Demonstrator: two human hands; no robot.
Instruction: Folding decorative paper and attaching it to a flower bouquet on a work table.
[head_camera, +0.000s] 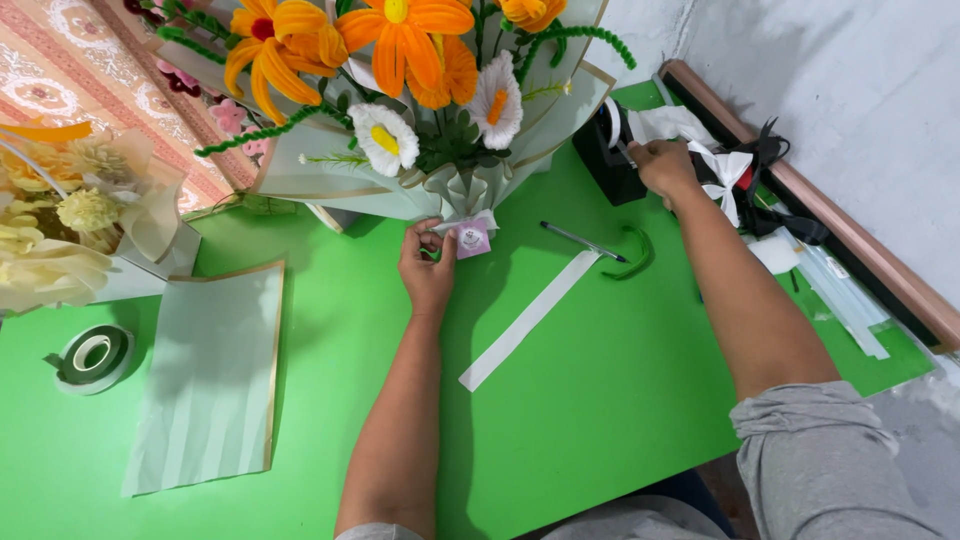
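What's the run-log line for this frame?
left hand: pinching small tag at bouquet base | right hand: at black tape dispenser | surface: green table

Bouquet, tag and tape dispenser on the green table

The wrapped bouquet (400, 110), orange and white flowers in pale paper, lies top centre, its small purple tag (472, 238) pinched at the gathered neck; the black tape dispenser (605, 160) stands upper right, beside it.

Two bare forearms are seen, uncovered from wrist to above the elbow. A grey short sleeve (815, 460) of soft, creased fabric is worn on the right arm; a strip of the same grey cloth is seen at the left arm's upper end. No rings, watch or gloves are worn on the left hand (427, 270) or right hand (663, 165).
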